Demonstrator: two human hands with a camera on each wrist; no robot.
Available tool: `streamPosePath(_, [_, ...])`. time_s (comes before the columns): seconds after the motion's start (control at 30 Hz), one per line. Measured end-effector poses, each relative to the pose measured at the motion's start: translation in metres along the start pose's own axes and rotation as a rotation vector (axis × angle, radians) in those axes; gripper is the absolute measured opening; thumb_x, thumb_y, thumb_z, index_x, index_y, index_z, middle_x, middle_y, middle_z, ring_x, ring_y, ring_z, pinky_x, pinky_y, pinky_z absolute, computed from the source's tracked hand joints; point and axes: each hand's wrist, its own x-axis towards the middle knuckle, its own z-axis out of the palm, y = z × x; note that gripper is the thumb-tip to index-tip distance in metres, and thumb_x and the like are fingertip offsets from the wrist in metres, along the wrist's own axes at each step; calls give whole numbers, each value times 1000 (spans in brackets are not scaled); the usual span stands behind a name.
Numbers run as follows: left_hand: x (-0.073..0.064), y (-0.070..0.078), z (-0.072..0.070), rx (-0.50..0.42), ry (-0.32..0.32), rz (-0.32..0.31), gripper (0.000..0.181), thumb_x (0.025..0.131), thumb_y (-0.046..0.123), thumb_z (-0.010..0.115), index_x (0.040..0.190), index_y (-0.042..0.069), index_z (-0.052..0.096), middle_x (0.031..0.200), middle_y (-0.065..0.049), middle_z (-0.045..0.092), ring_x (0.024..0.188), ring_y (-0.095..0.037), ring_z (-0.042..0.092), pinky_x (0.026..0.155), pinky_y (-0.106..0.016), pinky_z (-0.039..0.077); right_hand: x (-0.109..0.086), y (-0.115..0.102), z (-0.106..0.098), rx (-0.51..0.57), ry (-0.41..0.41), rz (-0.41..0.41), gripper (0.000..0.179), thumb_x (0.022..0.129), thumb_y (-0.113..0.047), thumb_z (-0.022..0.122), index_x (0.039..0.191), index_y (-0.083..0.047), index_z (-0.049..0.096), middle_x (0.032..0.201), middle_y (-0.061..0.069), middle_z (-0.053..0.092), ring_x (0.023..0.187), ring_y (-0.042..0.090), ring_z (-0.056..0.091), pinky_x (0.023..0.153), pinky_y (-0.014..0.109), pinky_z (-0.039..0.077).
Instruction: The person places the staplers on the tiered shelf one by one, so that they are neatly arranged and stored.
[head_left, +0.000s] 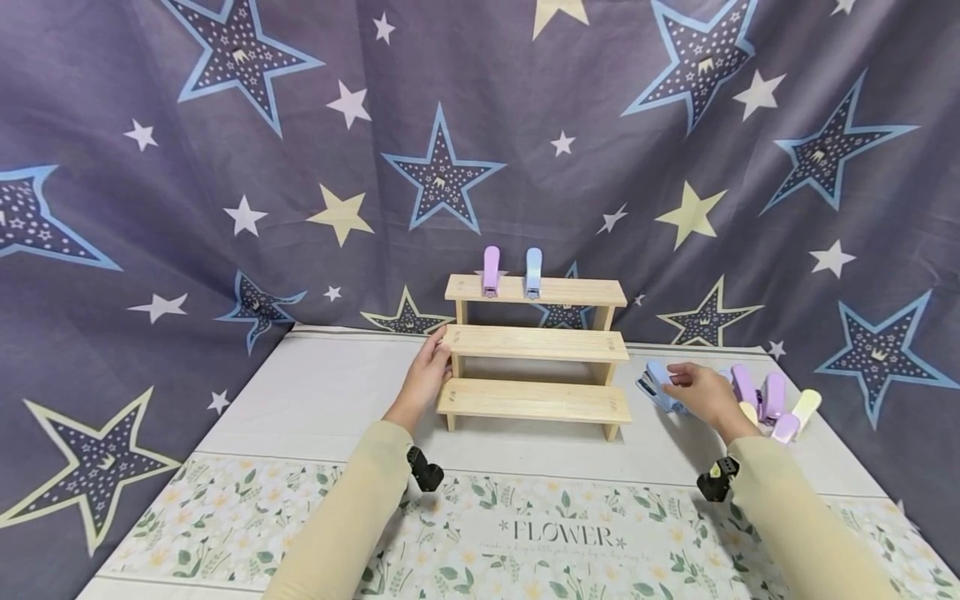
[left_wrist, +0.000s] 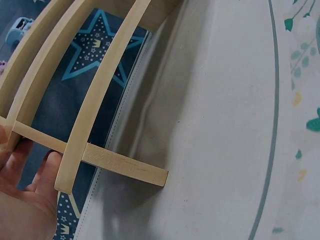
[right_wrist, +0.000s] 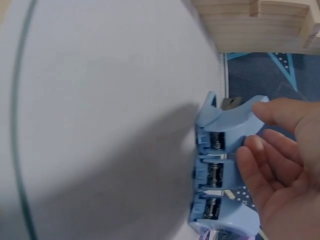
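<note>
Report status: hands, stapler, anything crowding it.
Left hand gripping wooden rack. Right hand pinching blue stapler. Other staplers packed close beside it.

Distant head view forward and down, close wrist views, wooden rack [head_left: 536,342] in all.

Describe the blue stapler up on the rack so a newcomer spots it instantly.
Find the wooden rack standing before the star-print curtain. On its top shelf, the blue stapler sits to the right of a purple stapler, as seen in the head view. It is the only blue one on the rack.
</note>
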Motion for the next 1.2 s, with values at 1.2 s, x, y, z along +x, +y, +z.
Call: streamPosePath(1.2, [-2, 1, 0, 9, 8, -1, 51, 111, 28, 38, 159, 17, 29, 155, -18, 38, 137, -36, 43, 111, -46, 41, -12, -2, -6, 223, -260, 167, 45, 94, -25, 70, 114, 13, 59, 80, 7, 65, 73, 17, 64, 74, 29, 55])
